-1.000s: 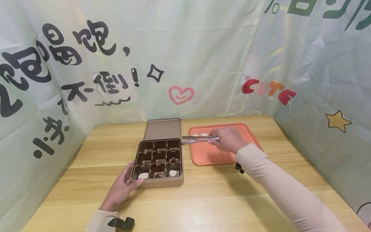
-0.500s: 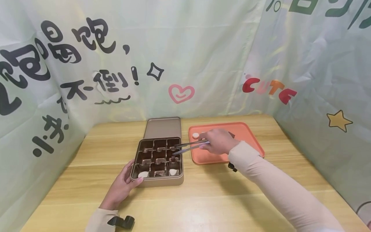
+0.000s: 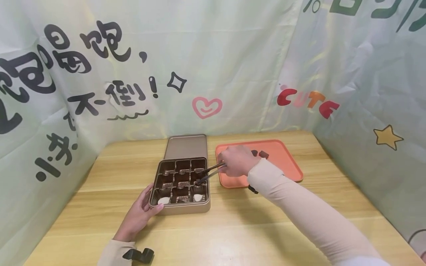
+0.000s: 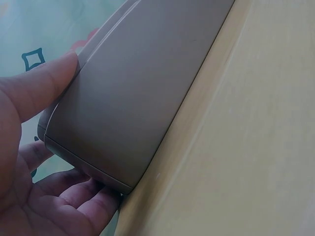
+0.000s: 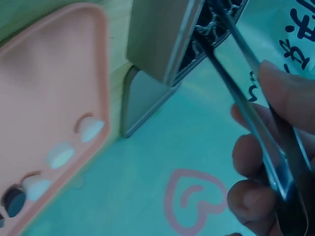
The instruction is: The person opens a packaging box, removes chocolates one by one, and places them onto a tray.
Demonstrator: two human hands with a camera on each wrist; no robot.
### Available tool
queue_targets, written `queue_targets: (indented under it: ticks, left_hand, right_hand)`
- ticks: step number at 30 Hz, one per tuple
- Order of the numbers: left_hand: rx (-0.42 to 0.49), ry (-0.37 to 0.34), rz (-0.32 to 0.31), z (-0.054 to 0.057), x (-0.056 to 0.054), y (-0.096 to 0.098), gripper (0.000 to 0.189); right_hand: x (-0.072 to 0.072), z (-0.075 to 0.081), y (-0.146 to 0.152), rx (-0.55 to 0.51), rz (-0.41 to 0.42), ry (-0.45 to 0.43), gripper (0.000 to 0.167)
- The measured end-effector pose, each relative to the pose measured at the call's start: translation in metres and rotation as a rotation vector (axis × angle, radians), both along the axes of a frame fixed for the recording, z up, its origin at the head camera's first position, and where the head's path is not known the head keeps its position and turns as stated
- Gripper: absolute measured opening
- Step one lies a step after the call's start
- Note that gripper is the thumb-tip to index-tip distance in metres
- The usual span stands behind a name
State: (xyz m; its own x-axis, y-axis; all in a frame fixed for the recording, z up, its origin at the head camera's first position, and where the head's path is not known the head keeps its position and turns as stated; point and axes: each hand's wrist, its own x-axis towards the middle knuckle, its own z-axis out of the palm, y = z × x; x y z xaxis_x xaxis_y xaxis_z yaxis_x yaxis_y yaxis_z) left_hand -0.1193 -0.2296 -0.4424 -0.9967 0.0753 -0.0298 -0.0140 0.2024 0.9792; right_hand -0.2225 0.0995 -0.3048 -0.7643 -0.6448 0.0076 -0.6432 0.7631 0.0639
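Note:
My left hand [image 3: 137, 218] holds the near left corner of a brown box [image 3: 191, 210], with its thumb on the rim [image 4: 44, 86] and the fingers around the side. The box has a dark insert divided into several compartments. White pieces [image 3: 198, 197] lie in the two near corner compartments; a dark piece [image 3: 181, 201] shows between them. My right hand [image 3: 237, 160] grips metal tongs [image 5: 246, 110], whose tips reach into the middle compartment of the right column. A dark piece was there earlier; whether the tips touch it cannot be told.
An orange tray [image 3: 289, 171] lies right of the box. Along its far edge sit white round pieces [image 5: 60, 155] and dark pieces [image 3: 264, 154]. A brown lid [image 3: 186, 146] is behind the box. Printed cloth walls [image 3: 239, 74] enclose the wooden table [image 3: 206, 240].
My right hand has moved left with the tongs, from beside the box until their tips are inside the right column. More dark pieces on the tray are uncovered. My left hand has stayed put.

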Motion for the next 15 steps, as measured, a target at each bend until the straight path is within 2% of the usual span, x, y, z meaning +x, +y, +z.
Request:
queue_targets:
  ticks: [15]
  left_hand:
    - [-0.008,-0.013,-0.005,-0.002,-0.001,-0.002,0.090]
  right_hand:
    - [0.020,0.001,-0.032,0.158,-0.067,0.144,0.020]
